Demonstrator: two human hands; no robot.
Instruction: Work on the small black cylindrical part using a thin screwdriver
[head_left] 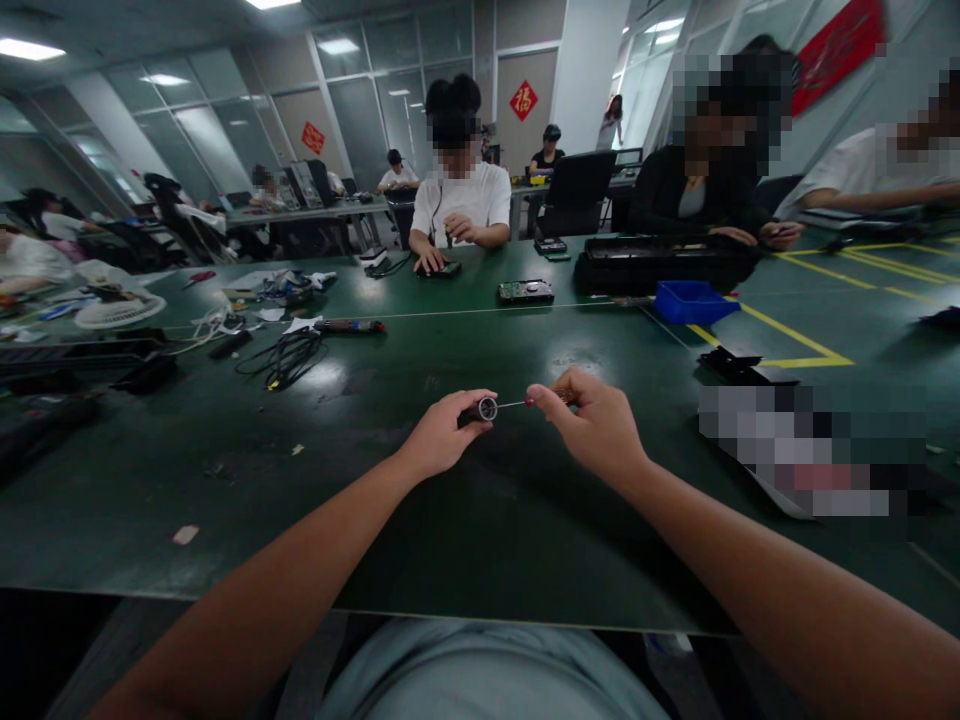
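Observation:
My left hand (444,432) is closed around a small dark cylindrical part (484,409) with a round metal end that faces right. My right hand (591,420) pinches a thin screwdriver (525,402), whose metal shaft points left and whose tip meets the end of the cylinder. Both hands hover just above the dark green table (480,520), near its middle in front of me.
A black cable coil (289,358) and a red-and-black tool (349,326) lie at the left. A circuit board (526,291), a blue bin (691,301) and a long black case (660,262) sit further back. A flat device (739,365) lies right. Other people sit across the table.

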